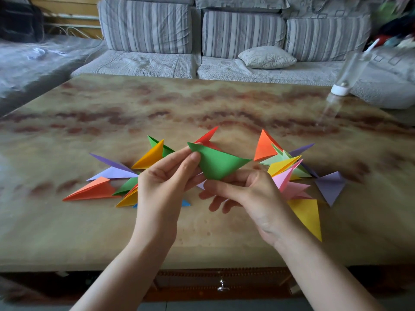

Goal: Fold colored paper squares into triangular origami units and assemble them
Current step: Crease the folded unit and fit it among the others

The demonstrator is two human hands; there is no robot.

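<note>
Both hands hold a green folded paper unit (215, 162) above the marbled table (202, 104). My left hand (164, 182) pinches its left corner between thumb and forefinger. My right hand (244, 191) supports its lower point from beneath. Folded triangular units lie around the hands: an orange one (89, 190), a lilac one (112, 171) and a yellow one (150, 157) on the left, a red one (207, 138) behind, and an orange one (265, 145), a pink one (289, 182), a large yellow one (308, 215) and a purple one (330, 186) on the right.
A clear bottle with a white cap (345, 79) stands upside down at the table's far right corner. A grey striped sofa (224, 34) with a small cushion (267, 57) runs behind the table. A drawer knob (222, 286) shows below the front edge.
</note>
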